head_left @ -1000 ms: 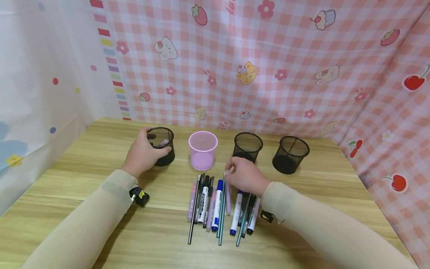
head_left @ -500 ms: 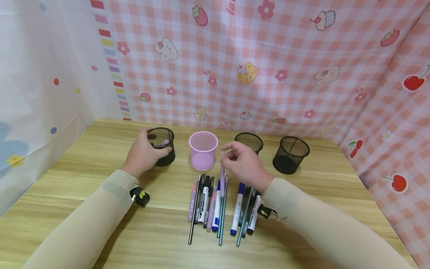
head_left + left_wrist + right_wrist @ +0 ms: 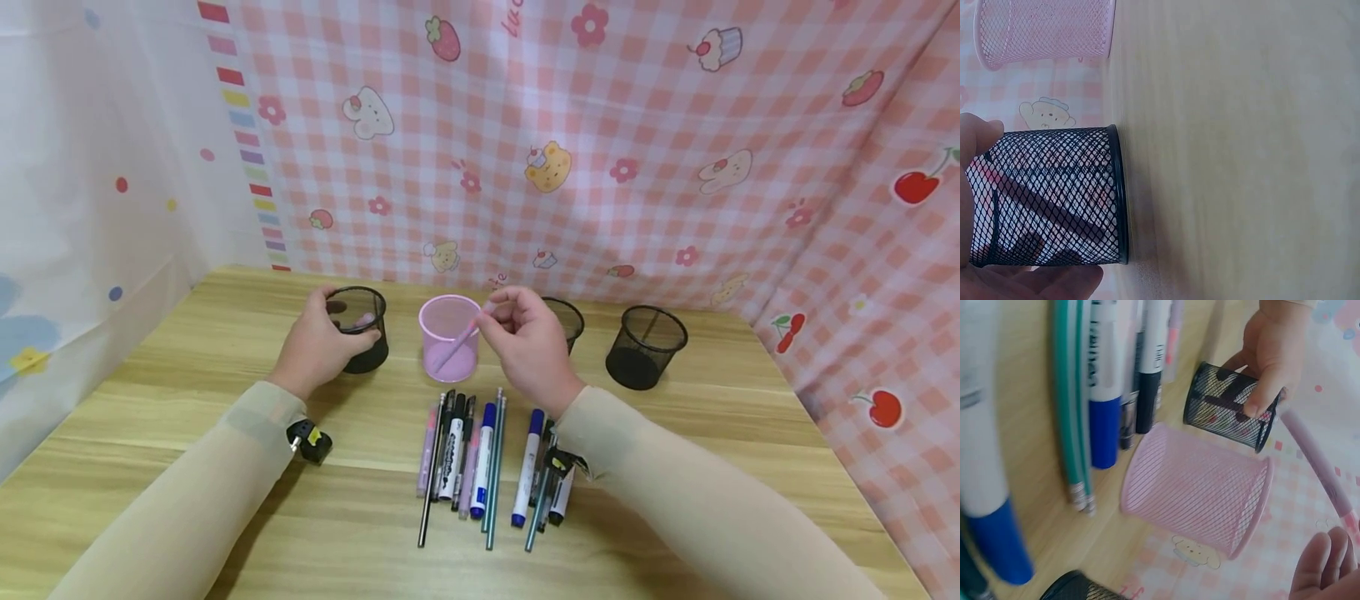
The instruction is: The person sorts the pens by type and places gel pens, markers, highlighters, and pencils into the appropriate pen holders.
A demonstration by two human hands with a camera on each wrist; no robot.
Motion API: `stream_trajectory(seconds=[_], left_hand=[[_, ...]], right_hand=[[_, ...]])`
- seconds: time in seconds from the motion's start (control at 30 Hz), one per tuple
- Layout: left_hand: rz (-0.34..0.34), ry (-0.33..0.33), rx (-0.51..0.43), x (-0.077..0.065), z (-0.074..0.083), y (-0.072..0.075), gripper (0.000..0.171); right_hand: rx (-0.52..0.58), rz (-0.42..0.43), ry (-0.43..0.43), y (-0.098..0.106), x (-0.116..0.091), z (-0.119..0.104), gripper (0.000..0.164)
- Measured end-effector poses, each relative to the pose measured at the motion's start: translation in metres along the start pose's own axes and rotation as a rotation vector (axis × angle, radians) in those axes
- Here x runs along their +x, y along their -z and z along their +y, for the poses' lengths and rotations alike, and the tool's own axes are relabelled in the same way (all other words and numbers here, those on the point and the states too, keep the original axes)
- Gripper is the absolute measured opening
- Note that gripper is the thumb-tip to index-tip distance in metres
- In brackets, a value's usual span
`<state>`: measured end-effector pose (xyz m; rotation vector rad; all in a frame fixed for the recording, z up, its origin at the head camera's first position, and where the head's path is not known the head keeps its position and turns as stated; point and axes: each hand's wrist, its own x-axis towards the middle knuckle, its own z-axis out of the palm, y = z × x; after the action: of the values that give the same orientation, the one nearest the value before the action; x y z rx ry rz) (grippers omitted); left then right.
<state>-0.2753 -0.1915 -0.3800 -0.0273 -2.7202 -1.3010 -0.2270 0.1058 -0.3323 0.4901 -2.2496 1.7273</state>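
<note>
One raised right grip (image 3: 528,343) on pen (image 3: 1319,462)

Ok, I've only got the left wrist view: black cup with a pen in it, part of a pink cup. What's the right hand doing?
Observer: The right hand pinches a pale purple pen by one end, above the table.
Operator: In the pink cup or outside it?
Observer: Outside. In the right wrist view the whole visible length is clear of the pink cup.
Operator: Anything loose on the table?
Observer: Yes, pens, pencils and markers lie side by side, nearer the person than the pink cup.
</note>
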Motion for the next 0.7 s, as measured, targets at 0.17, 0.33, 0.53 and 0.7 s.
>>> stream_trajectory(seconds=[0.17,0.33,0.53,0.7], left_hand=[[0.001,0.007,0.003,0.0,-0.001,0.0,0.105],[-0.006,0.014,0.0,0.0,0.0,-0.001,0.106],[-0.012,0.005,0.001,-0.002,0.0,0.001,0.106],[-0.016,0.004,-0.005,-0.002,0.001,0.001,0.107]], right_hand=[[0.01,0.072,0.041,-0.014,0.009,-0.004,0.02],[0.007,0.132,0.042,-0.026,0.019,-0.007,0.019],[0.021,0.17,0.037,-0.041,0.029,-0.009,0.021],[0.031,0.199,0.068,-0.053,0.035,-0.011,0.02]])
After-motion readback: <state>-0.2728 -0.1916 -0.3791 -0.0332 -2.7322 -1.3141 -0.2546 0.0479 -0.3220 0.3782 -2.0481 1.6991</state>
